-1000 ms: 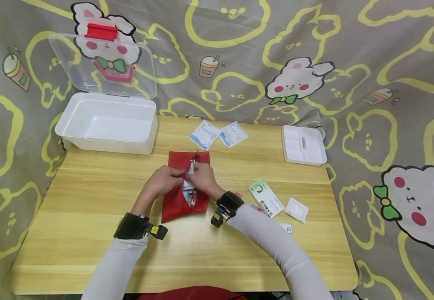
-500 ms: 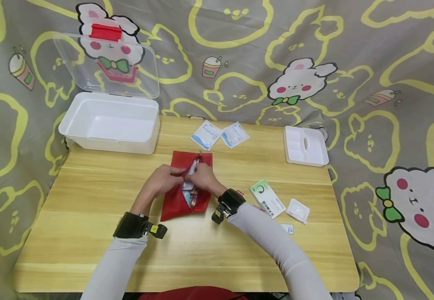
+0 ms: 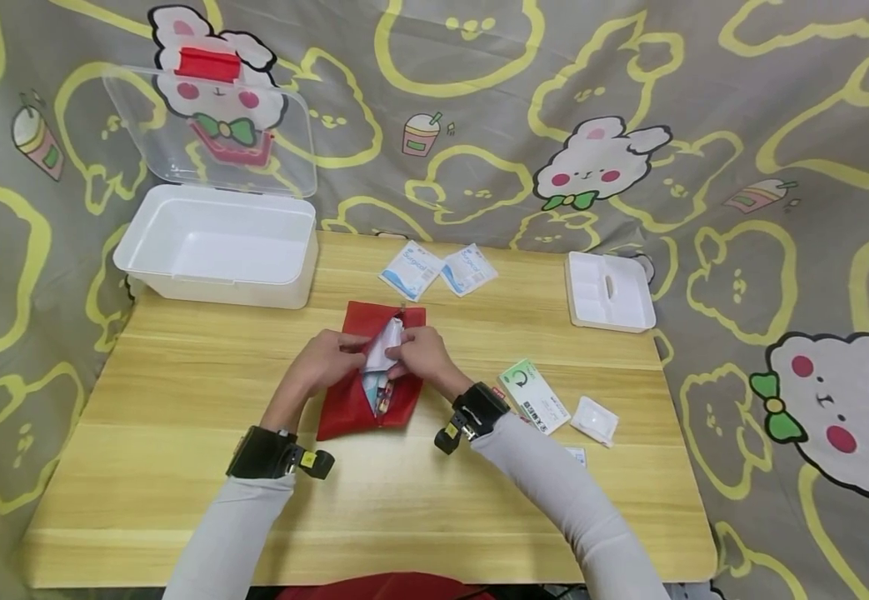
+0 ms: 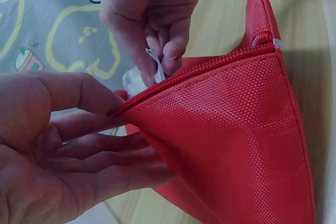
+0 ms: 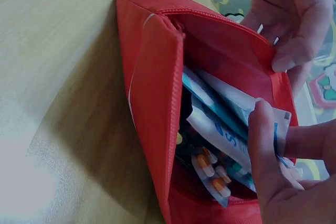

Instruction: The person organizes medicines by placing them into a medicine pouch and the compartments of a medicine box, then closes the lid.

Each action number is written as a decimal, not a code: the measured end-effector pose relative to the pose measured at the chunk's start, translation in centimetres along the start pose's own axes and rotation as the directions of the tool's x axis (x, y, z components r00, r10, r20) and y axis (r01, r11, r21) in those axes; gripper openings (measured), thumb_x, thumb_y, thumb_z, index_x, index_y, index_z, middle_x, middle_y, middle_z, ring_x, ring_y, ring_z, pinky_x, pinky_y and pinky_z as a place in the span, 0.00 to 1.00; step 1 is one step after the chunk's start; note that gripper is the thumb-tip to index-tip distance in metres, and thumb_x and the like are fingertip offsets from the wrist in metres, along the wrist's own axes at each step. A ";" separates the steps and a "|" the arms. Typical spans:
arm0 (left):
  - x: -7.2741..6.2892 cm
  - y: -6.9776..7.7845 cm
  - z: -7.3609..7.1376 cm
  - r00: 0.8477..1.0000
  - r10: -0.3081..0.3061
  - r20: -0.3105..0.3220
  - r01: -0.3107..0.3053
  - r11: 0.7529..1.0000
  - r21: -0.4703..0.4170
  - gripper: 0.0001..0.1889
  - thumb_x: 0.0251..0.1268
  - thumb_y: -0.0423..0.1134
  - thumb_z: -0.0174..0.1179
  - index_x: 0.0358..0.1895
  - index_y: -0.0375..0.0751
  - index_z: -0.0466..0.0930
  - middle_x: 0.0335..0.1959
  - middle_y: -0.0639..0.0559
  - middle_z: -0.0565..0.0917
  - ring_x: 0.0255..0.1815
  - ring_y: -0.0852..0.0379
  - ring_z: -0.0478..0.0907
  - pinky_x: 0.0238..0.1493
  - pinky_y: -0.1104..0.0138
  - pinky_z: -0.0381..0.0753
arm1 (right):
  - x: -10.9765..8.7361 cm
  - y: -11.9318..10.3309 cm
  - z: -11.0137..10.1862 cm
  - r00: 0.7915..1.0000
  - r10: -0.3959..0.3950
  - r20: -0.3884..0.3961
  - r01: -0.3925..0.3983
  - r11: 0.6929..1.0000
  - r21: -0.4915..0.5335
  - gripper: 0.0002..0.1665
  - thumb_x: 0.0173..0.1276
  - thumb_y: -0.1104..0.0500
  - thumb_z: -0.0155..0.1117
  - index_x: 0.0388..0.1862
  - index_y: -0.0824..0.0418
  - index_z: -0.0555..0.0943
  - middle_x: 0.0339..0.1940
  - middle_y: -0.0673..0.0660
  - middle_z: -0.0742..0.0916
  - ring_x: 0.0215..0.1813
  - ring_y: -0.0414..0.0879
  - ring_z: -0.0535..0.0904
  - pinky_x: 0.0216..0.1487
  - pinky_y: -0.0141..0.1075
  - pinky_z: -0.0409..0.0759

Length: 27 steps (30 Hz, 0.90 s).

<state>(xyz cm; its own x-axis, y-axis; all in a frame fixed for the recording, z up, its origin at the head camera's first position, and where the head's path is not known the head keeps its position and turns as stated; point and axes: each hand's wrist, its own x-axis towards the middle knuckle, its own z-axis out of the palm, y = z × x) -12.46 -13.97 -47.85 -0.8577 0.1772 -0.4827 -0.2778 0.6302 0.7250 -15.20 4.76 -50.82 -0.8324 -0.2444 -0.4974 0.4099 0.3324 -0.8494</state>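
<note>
red woven pouch [image 4: 226, 129] gaping; hands [image 3: 325, 360] pinch zip edge [image 4: 199, 70], flat sachet [image 5: 240, 99]

Red pouch [image 4: 226, 135] cropped below in left wrist view, white packet [image 5: 231, 95] partly hidden by right hand [image 5: 307, 200]

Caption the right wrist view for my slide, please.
Left hand holds a red pouch open, capsules showing inside; right hand pinches a packet.

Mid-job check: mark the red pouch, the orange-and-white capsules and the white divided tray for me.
Red pouch [image 4: 226, 124]: left wrist view, on its outer fabric wall.
Orange-and-white capsules [image 5: 205, 165]: right wrist view, on the body of one capsule.
White divided tray [image 3: 632, 288]: head view, on the floor of its rightmost compartment.
</note>
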 end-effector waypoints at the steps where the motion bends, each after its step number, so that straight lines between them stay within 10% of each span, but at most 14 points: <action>1: 0.0 0.0 0.0 1.000 -0.002 0.000 0.002 1.000 0.002 0.25 0.71 0.39 0.57 0.70 0.43 0.75 0.58 0.37 0.80 0.47 0.47 0.77 0.37 0.66 0.76 | 0.0 -0.1 0.0 1.000 0.003 -0.007 -0.003 1.000 0.011 0.07 0.70 0.67 0.64 0.39 0.73 0.81 0.33 0.66 0.88 0.21 0.44 0.85 0.43 0.48 0.87; 27: 0.0 0.1 0.1 0.999 -0.029 0.014 0.029 0.999 -0.015 0.23 0.71 0.39 0.59 0.69 0.47 0.76 0.56 0.39 0.81 0.50 0.45 0.77 0.40 0.64 0.80 | 2.6 -0.1 1.4 0.994 -0.027 -0.102 0.020 0.997 -0.071 0.06 0.69 0.67 0.61 0.33 0.67 0.83 0.26 0.60 0.88 0.22 0.45 0.87 0.31 0.35 0.86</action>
<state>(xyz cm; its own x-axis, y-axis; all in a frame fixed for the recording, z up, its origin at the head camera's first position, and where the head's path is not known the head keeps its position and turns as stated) -12.45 -13.88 -47.81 -0.8432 0.1696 -0.5101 -0.3091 0.6234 0.7182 -16.86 2.77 -52.25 -0.8770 -0.1593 -0.4533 0.3655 0.3911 -0.8447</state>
